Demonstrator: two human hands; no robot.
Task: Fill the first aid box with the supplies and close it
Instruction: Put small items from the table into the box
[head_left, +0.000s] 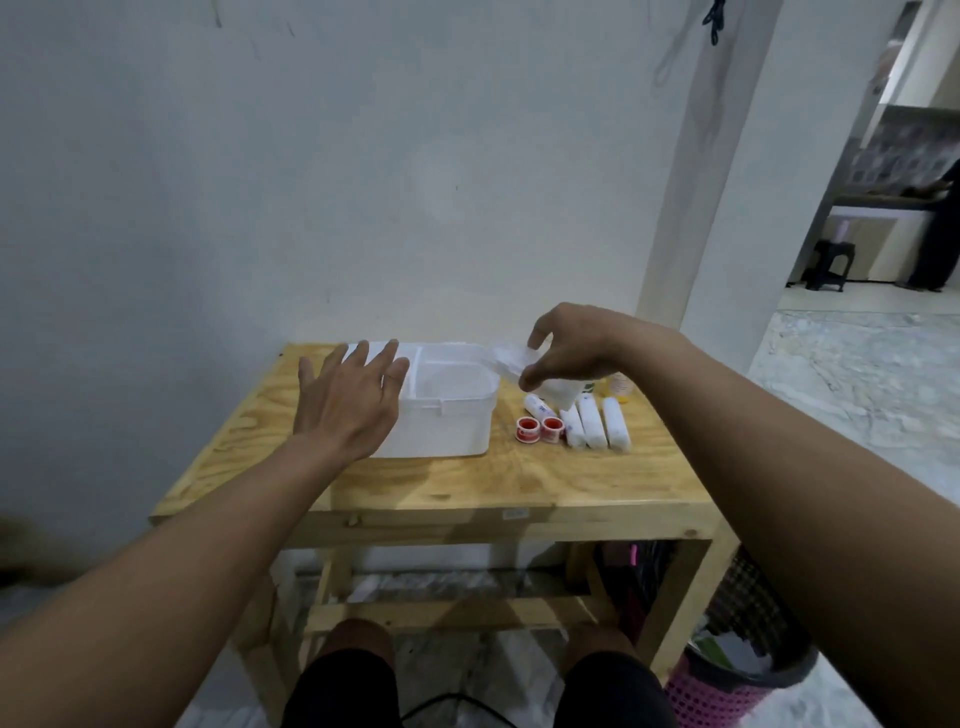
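A white plastic first aid box (447, 421) stands open on the wooden table (519, 483), with an inner tray visible. My left hand (348, 400) hovers flat with fingers apart over the box's left side. My right hand (566, 353) pinches a white gauze packet (511, 358) just above the box's right rim. To the right of the box lie two red tape rolls (538, 427), a white tube (537, 405) and three white bandage rolls (595, 428). Small bottles (621, 387) stand behind them, partly hidden by my right hand.
The table stands against a white wall. A pink basket with a dark bin (737, 680) sits on the floor at the table's right leg. A doorway at the right opens onto another room with a black stool (831, 265).
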